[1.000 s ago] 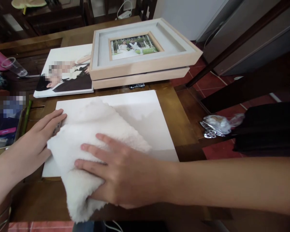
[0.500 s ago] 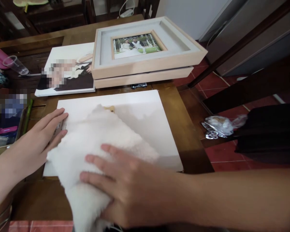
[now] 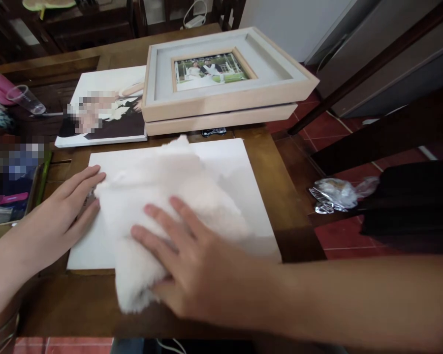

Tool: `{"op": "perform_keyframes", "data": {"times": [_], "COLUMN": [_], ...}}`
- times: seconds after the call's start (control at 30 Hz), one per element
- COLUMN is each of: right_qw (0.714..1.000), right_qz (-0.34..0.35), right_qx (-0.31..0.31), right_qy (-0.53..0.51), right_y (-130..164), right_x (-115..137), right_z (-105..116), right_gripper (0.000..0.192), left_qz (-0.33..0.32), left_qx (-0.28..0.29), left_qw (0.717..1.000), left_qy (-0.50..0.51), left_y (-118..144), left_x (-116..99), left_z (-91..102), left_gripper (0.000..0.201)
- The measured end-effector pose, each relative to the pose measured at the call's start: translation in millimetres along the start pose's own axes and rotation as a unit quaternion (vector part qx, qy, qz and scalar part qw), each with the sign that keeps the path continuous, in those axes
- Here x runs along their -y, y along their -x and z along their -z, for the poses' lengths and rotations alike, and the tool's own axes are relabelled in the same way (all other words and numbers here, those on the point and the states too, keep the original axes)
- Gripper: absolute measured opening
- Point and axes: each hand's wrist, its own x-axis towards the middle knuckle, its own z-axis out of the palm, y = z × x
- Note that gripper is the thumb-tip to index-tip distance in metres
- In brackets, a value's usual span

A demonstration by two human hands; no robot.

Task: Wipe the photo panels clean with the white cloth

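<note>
Two stacked frames [image 3: 225, 105], two canvases [image 3: 243, 177]

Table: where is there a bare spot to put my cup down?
Bare wood shows on the table right of the white board, and along the near edge below it. Crowded: stacked frames and photo canvas behind, clutter left.

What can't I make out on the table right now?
Head view:
- White board: its middle is hidden under the fluffy cloth and right hand.
- Small dark thing: mostly hidden under the stacked frames.
- Photo print: part blurred out.
- Items at left: blurred and cut off by the picture's edge.
</note>
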Motion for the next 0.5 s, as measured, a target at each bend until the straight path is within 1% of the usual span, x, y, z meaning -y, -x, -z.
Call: {"op": "perform_keyframes", "data": {"times": [0.1, 0.2, 0.27, 0.37, 0.5], "right_qw": [0.999, 0.998, 0.999, 0.999, 0.999], "right_qz": [0.011, 0.027, 0.035, 0.014, -0.014], "right_qx": [-0.046, -0.050, -0.042, -0.030, 0.042], "right_qy": [0.017, 0.014, -0.005, -0.016, -0.021], "right_y": [7.9, 10.1, 8.9, 4.5, -1.3], "right_x": [22.3, 24.2, 14.5, -10.4, -40.7], "right_z": [4.6, 9.1, 9.8, 6.5, -0.7], "right_gripper": [0.034, 0.038, 0.031, 0.022, 0.019], "left_qz": [0.002, 0.020, 0.013, 0.003, 0.014], "left_qx": [-0.003, -0.005, -0.004, -0.002, -0.003], "left_qw": [1.000, 1.000, 1.000, 1.000, 1.000], "left_qy": [0.005, 0.007, 0.005, 0.002, 0.000], "left_y": [-0.2, -0.6, -0.8, -1.3, -1.8], "left_x": [-0.4, -2.3, -3.1, -3.4, -3.0], "left_z": [0.1, 0.9, 1.3, 1.1, -0.4], "left_gripper": [0.060, 0.061, 0.062, 0.062, 0.062]}}
